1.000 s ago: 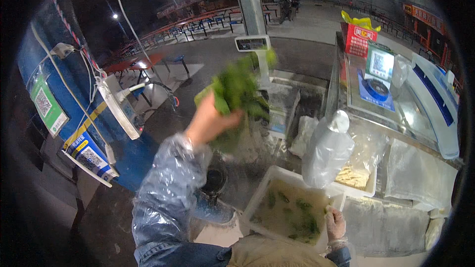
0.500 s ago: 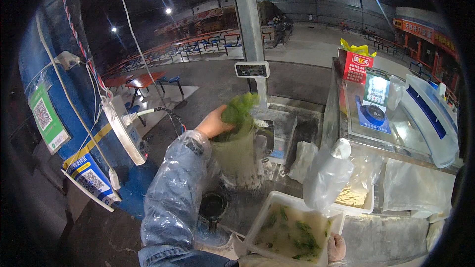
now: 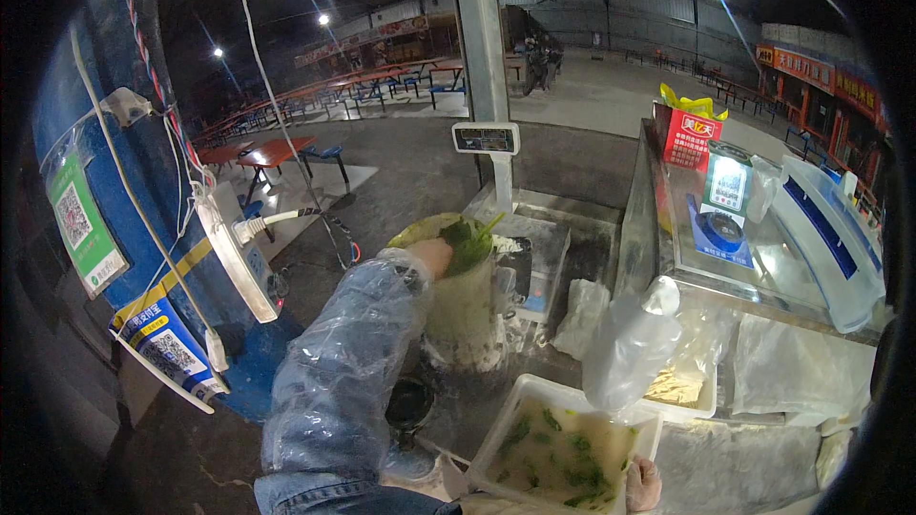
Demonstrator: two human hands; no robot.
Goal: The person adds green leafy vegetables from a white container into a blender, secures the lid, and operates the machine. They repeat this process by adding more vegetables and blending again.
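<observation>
My left arm, in a denim sleeve with a clear plastic cover, reaches forward. My left hand point(image 3: 434, 256) is closed on a bunch of leafy greens point(image 3: 469, 241) at the mouth of a tall pale round container point(image 3: 462, 319); its fingertips are hidden by the leaves and the rim. Below and to the right, a white rectangular tub point(image 3: 653, 441) holds cloudy liquid with green leaves floating in it. My right hand point(image 3: 644, 484) is wrapped round that tub's right edge.
A scale display point(image 3: 486, 139) stands behind the container. A filled translucent plastic bag point(image 3: 630, 343) is beside the tub. On the right is a metal counter point(image 3: 773, 272); on the left, a power strip point(image 3: 239, 253) hangs by a blue pillar. A small black pan point(image 3: 410, 402) lies below the container.
My left hand has moved slightly right and down, lowering the greens from above the container into its mouth. My right hand stays at the tub's edge.
</observation>
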